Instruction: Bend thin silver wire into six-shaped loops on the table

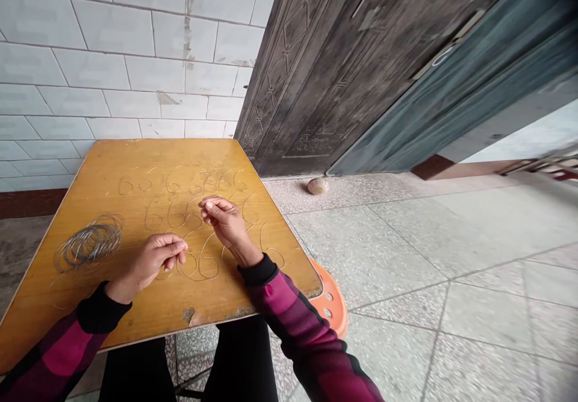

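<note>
Both my hands rest over a yellow wooden table. Pinched at the fingertips, my right hand holds a thin bent wire among several wire pieces shaped like the figure 6, laid out in rows. The fingers of my left hand are curled and pinched together close to the same wire pieces; what they hold is too thin to make out. A coil of grey wire lies on the table to the left of my left hand.
A white tiled wall stands behind the table. A dark carved door leans at the right. An orange plastic stool sits under the table's right corner. A small round stone lies on the speckled floor.
</note>
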{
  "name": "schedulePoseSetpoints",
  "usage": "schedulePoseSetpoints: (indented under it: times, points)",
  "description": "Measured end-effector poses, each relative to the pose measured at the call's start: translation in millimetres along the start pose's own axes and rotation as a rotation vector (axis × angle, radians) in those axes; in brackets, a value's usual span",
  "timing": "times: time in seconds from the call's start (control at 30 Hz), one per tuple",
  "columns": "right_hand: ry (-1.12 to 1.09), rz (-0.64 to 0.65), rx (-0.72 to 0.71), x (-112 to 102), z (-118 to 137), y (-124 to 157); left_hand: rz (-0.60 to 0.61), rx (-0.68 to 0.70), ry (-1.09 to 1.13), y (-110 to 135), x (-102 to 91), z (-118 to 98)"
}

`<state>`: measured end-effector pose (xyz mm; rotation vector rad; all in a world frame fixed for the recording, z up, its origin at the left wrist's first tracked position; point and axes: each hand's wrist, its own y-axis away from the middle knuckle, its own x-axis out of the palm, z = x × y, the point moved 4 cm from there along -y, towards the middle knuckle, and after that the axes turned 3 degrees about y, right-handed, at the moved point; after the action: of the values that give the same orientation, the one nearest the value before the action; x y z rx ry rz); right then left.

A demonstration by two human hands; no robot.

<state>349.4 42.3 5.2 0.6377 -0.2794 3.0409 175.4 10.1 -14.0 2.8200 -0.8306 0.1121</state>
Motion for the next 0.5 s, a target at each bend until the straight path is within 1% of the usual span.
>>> schedulePoseSetpoints:
  times: [0.17, 0.3, 0.37, 0.43, 0.5]
  points:
    - [-0.045, -0.057, -0.083, -4.9, 13.2, -0.9, 0.012, 0.011, -0.029, 1.9, 2.2, -1.6]
    - [-0.083, -0.098, -0.081, -9.8, 22.5, -3.2, 0.005, 0.009, -0.012, 1.5, 2.1, -0.1]
    - [-0.133, -0.124, -0.106, -15.6, 29.4, -5.9, 0.0, 0.003, 0.009, 1.3, 1.3, 1.4]
    - [-0.202, -0.179, -0.147, -24.5, 35.4, -8.8, -0.014, -0.001, 0.036, 1.3, 0.1, 2.5]
    - [-0.223, -0.222, -0.15, -31.1, 35.6, -10.8, -0.042, 0.002, 0.066, 1.3, -1.6, 2.5]
